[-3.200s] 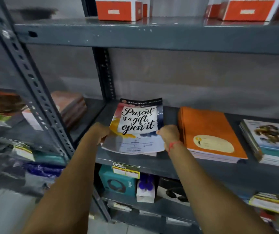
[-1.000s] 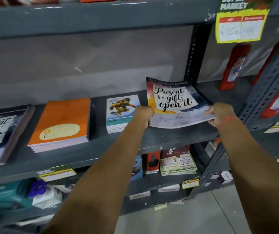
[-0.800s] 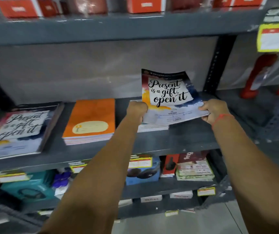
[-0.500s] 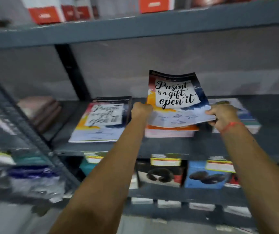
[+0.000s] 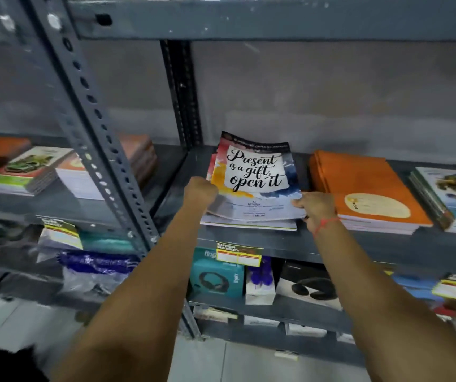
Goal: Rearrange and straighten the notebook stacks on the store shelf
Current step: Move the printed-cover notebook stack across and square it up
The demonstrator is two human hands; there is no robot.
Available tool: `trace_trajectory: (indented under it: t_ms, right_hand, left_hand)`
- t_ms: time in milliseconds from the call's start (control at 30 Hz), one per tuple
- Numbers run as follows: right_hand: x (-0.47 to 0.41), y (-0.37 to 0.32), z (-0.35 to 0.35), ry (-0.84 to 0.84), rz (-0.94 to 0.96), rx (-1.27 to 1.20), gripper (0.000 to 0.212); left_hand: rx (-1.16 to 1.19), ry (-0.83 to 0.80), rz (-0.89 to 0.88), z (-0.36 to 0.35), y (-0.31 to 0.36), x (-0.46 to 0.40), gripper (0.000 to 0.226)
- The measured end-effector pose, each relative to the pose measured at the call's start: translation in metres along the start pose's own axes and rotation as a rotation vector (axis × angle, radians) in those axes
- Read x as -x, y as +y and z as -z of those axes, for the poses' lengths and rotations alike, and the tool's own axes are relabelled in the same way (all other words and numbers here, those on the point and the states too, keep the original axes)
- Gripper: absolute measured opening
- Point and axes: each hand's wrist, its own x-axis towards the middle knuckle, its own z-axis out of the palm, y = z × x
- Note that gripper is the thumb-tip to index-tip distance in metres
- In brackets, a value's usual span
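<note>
A "Present is a gift, open it" notebook (image 5: 254, 172) is gripped at its near corners by both hands. My left hand (image 5: 199, 192) pinches the near-left corner, and my right hand (image 5: 316, 206) holds the near-right corner. The notebook hovers tilted just above a stack of the same notebooks (image 5: 248, 226) at the left end of the grey shelf (image 5: 282, 244). To the right lie an orange notebook stack (image 5: 364, 188) and a stack with an illustrated cover (image 5: 452, 197).
A perforated grey upright (image 5: 97, 119) rises left of my arms. Beyond it, the neighbouring shelf bay holds more notebook stacks (image 5: 31, 169). A yellow price tag (image 5: 239, 253) hangs on the shelf edge. Headphone boxes (image 5: 215, 274) fill the lower shelf.
I carried the notebook leftward from the right end of the shelf, past the illustrated and orange stacks. It is now lowered over the matching stack at the left end.
</note>
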Motion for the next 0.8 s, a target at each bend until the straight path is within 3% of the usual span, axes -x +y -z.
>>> trace_trajectory:
  t_ms: [100, 233, 300, 367, 433, 667, 733, 800]
  right_hand:
    - [-0.001, 0.017, -0.008, 0.139, 0.037, 0.001, 0.008]
    - [0.008, 0.038, -0.015, 0.224, 0.174, -0.138, 0.044]
    - [0.010, 0.048, -0.017, 0.199, 0.180, -0.226, 0.055]
    - [0.009, 0.054, -0.018, 0.132, 0.144, -0.292, 0.064]
    - [0.011, 0.047, -0.017, 0.038, 0.120, -0.354, 0.056]
    - [-0.009, 0.037, -0.017, -0.154, 0.109, -0.315, 0.038]
    - [-0.010, 0.039, -0.024, -0.164, 0.107, -0.220, 0.050]
    - [-0.011, 0.043, -0.029, -0.193, 0.139, -0.173, 0.076]
  left_hand:
    - [-0.005, -0.044, -0.082, -0.001, -0.024, -0.011, 0.020]
    - [0.309, -0.016, -0.115, 0.003, -0.047, -0.003, 0.033]
    - [0.499, -0.045, -0.047, 0.007, -0.055, 0.005, 0.030]
    - [0.595, -0.120, 0.025, 0.005, -0.064, 0.000, 0.051]
    - [0.633, -0.197, 0.084, 0.003, -0.070, -0.008, 0.076]
    - [0.590, -0.357, 0.029, 0.004, -0.046, -0.018, 0.067]
    - [0.562, -0.354, 0.031, 0.002, -0.041, -0.018, 0.065]
    - [0.567, -0.325, 0.008, 0.000, -0.041, -0.016, 0.057]
